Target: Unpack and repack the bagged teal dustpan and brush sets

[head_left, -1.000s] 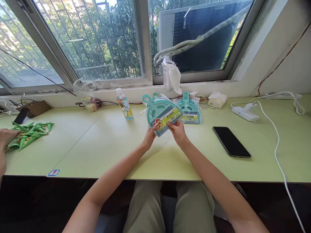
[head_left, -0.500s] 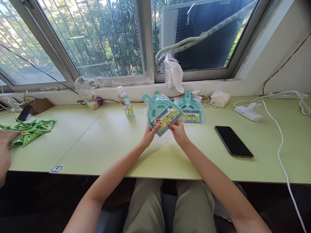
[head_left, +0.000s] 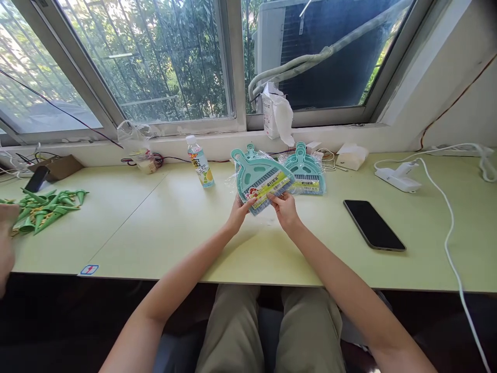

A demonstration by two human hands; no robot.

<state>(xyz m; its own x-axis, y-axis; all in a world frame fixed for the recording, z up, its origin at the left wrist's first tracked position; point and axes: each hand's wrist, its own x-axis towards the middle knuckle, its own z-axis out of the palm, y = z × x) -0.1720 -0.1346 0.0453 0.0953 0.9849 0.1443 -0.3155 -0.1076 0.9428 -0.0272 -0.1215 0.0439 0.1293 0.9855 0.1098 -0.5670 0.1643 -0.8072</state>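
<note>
A teal dustpan-and-brush set (head_left: 261, 178) in clear wrap, with a yellow label, is held tilted above the table. My left hand (head_left: 237, 213) grips its lower left edge, thumb on the front. At its lower right edge, my right hand (head_left: 286, 208) pinches the wrap and brush side. Another wrapped teal set (head_left: 305, 171) lies on the table just behind and to the right. The handle of a further teal piece shows behind the held set, mostly hidden.
A drink bottle (head_left: 200, 161) stands left of the sets. On the right are a black phone (head_left: 374, 225) and a white power strip (head_left: 398, 177) with its cable. Green cone-shaped items (head_left: 50, 207) lie far left, beside another person's hand (head_left: 5, 241).
The held set has shifted very slightly right, still in both hands. The other person's hand at the far left has drawn back a little from the green items.
</note>
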